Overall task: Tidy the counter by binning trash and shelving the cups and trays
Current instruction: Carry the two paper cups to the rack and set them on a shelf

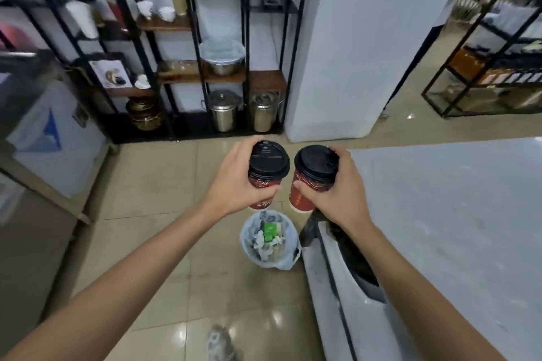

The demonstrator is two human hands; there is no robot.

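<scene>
My left hand [234, 182] grips a red paper cup with a black lid [268, 165], held upright. Beside it, my right hand [337, 193] grips a second red cup with a black lid [315, 167]. Both cups hang in the air side by side, almost touching, just above and beyond a small trash bin [252, 255] on the floor. The bin has a pale liner and holds crumpled paper and a green packet. The grey counter [454, 228] lies to the right of my right arm.
A black metal shelf rack [202, 73] with wooden boards stands ahead, holding white cups, a covered steel bowl and steel canisters. A white pillar [352, 53] rises right of it. Steel cabinets line the left side. Another rack stands far right. Tiled floor lies between.
</scene>
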